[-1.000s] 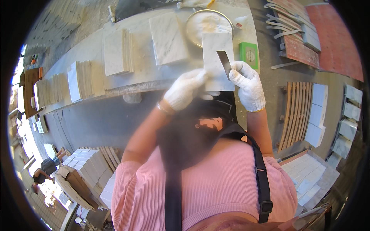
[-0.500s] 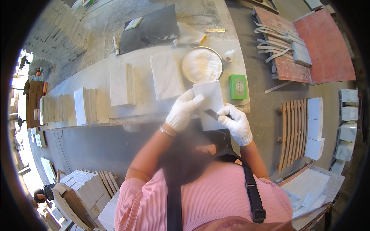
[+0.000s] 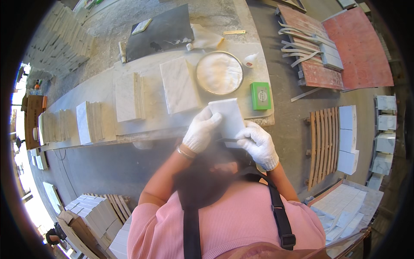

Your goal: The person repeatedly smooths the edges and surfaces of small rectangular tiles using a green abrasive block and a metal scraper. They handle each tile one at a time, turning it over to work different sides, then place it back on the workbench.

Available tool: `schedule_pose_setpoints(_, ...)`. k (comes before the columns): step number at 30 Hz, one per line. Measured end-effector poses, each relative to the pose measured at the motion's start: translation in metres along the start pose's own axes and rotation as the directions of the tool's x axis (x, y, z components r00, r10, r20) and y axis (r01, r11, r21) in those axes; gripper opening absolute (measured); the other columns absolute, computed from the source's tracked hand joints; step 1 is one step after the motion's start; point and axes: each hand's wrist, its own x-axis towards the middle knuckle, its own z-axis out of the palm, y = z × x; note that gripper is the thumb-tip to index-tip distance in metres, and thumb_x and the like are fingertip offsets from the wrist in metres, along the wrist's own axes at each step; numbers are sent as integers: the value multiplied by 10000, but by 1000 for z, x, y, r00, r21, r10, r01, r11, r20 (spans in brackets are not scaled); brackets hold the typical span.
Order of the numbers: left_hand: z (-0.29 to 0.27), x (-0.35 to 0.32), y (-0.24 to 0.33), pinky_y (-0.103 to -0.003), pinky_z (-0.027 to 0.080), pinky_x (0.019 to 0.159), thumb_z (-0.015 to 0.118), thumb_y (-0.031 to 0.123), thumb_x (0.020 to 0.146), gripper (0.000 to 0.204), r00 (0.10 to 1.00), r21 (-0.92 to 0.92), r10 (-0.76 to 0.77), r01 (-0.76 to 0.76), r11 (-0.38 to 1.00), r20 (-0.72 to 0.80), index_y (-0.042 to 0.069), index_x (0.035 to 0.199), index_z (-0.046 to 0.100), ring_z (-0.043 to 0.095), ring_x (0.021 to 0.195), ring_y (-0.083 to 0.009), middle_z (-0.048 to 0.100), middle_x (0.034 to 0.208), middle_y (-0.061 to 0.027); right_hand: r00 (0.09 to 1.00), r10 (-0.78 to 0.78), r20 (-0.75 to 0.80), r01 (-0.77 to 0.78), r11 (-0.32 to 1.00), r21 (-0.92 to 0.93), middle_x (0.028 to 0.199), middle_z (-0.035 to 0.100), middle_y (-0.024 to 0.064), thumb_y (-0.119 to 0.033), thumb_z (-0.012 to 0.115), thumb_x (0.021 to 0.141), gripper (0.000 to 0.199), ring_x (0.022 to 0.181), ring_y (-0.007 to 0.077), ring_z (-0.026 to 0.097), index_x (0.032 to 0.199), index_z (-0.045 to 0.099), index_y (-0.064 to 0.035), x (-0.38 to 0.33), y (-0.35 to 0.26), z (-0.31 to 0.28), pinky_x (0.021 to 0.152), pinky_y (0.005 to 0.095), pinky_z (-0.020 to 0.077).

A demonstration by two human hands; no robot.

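Over the table's near edge, a white marble-like tile (image 3: 229, 117) is held up between my gloved hands. My left hand (image 3: 200, 130) grips its left side, thumb on the face. My right hand (image 3: 259, 144) is closed at the tile's lower right around a thin dark flat blade (image 3: 226, 140), which lies across the tile's lower part; its handle is hidden in the fingers. Beyond the tile sits a round pan (image 3: 242, 79) of white material. A green box (image 3: 260, 96) stands right of it, with a small white bottle (image 3: 250, 60) behind.
Leftward along the table (image 3: 151, 125) stand a flat pale tile pile (image 3: 177, 86) and several upright tile stacks (image 3: 128, 97). A black sheet (image 3: 161, 34) and a cloth (image 3: 205, 38) lie farther back. On the right floor are a wooden pallet (image 3: 323, 146) and a red board (image 3: 360, 49).
The tile has tilted and come down slightly, with both hands still on it. The dark blade has turned nearly level, lower on the tile. The whole view has shifted a little.
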Motion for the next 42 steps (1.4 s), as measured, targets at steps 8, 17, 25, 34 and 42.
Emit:
schedule_pose_setpoints(8,1,-1,-3,-353,481,1027,621,147,1028,430,999,-31,0,-1,1000,-36,24,1428,526,599,1189,-158,631,1320,-45,973,218,80,-231,949,214,1154,648,61,-5,714,892,154,1054,167,615,1045,702,-12,-1,-1,-3,955,305,485)
schedule_pose_setpoints(17,3,-5,1,-343,482,1017,603,165,1039,417,996,4,7,-7,1000,-89,20,1423,532,599,1174,-154,631,1314,-41,928,347,138,-373,840,394,1021,658,3,-83,706,935,88,960,107,585,1010,697,-38,4,6,-6,885,271,474)
schedule_pose_setpoints(25,-2,-3,-5,-331,459,1044,633,181,1009,488,992,117,-47,60,991,-119,-40,1425,508,578,1189,-159,618,1329,-88,932,328,154,-360,884,299,1014,648,4,-84,693,939,71,942,103,567,989,684,-34,20,11,-7,879,271,464)
schedule_pose_setpoints(34,-1,3,-12,-329,486,986,641,169,999,420,962,115,25,7,993,-272,-50,1350,567,613,1105,-167,660,1239,-101,941,305,-144,-296,951,86,942,682,18,-58,628,981,121,835,79,612,1087,666,-14,76,-13,-61,751,243,508)
schedule_pose_setpoints(42,7,14,-11,-332,483,986,643,198,1001,432,934,100,2,36,994,-356,-45,1350,572,612,1102,-170,662,1239,-104,977,186,-106,-201,967,-159,866,691,13,-92,675,955,198,723,63,592,1127,730,-11,132,11,-65,659,242,483)
